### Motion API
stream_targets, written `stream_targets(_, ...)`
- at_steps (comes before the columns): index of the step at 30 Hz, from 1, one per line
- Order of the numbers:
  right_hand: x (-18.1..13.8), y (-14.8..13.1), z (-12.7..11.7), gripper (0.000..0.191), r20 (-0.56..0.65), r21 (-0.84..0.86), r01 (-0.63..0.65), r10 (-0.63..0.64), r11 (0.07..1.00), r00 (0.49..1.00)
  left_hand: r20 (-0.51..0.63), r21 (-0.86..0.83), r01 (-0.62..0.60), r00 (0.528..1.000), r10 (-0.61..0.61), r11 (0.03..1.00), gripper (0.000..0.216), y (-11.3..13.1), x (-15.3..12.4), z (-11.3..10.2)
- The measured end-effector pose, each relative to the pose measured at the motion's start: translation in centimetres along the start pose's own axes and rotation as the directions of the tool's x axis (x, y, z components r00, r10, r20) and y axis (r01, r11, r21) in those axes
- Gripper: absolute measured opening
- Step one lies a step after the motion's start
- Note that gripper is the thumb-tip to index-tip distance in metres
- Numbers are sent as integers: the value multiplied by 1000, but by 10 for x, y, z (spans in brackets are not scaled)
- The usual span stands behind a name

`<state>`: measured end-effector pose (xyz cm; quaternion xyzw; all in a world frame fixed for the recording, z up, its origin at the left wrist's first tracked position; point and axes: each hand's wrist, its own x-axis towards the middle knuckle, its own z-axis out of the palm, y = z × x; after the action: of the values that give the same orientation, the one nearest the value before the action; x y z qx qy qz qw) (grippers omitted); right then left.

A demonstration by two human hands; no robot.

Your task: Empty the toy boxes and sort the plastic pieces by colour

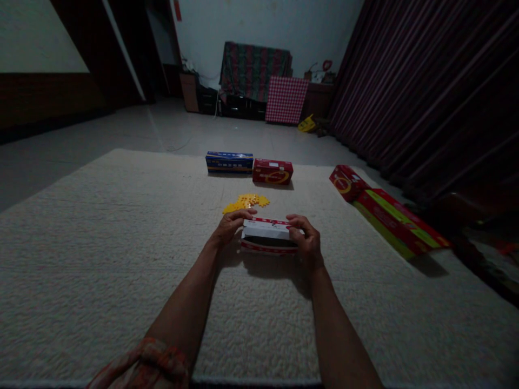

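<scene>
Between my hands is a white and red cardboard box [267, 232], its near side gaping along a dark slit. My left hand [232, 224] grips the box at its left end, fingers over the top edge. At the right end my right hand [307, 239] holds it, with the thumb pressed on the white upper face. Just beyond the box lie several flat yellow toothed pieces [245, 202], partly behind my left fingers. What is inside the box is too dark to make out.
A blue box [229, 162] and a red box [272, 172] stand side by side farther back on the cream quilted cover [121, 259]. To the right lie another red box [348, 182] and a long red and yellow-green box [399, 222]. Dark curtains [413, 97] hang at the right.
</scene>
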<state>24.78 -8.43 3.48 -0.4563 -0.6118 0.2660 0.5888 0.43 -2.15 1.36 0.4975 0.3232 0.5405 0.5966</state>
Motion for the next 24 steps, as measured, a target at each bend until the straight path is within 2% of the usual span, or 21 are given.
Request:
stream_targets(4,0,2,1,16,27,-58,59,-57,997,998,49,-23,35,998,-34,999,15,5,-2,1)
stream_targets(10,1,3,7,14,-49,-138,70,-78,988,996,185,-117,59,982,-36,991,37,8,-4,-6)
stream_targets(14,1,0,11,16,-70,-152,66,-78,986,995,275,-64,90,959,-69,994,57,10,-5,-11)
stream_targets(18,0,0,13,19,-79,-162,44,-57,986,995,301,23,92,949,-95,995,59,15,-6,-10)
stream_targets(21,0,0,10,19,-38,-156,60,-67,986,997,295,104,68,950,-96,992,53,17,-7,-9)
stream_targets(24,0,0,5,18,91,-152,108,-95,982,991,286,151,49,954,-91,987,47,18,-7,-8)
